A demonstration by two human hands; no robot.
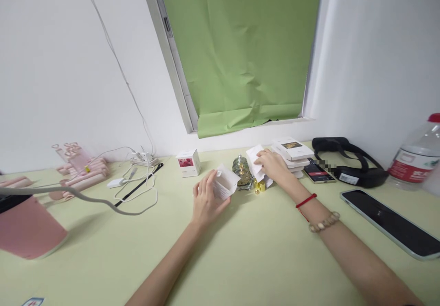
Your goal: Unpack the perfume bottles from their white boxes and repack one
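Observation:
My left hand (205, 198) is closed around a small white carton (226, 182), which lies tilted with its open end toward the right. With its fingers pinched, my right hand (271, 163) grips a folded white paper piece (255, 159). Between the two hands stand several clear glass bottles (242, 173) in a row running back from me. Small gold caps (261, 185) lie just right of the bottles, below the white paper. An upright white carton with a red picture (188, 163) stands to the left, apart from my left hand.
Flattened white cartons (292, 149) are stacked right of my right hand, near a phone (318, 172) and a black headset (360, 171). Another phone (388, 221) and a plastic bottle (414, 159) are farther right. Cables (144, 173), pink rods (85, 182) and a pink container (30, 228) occupy the left.

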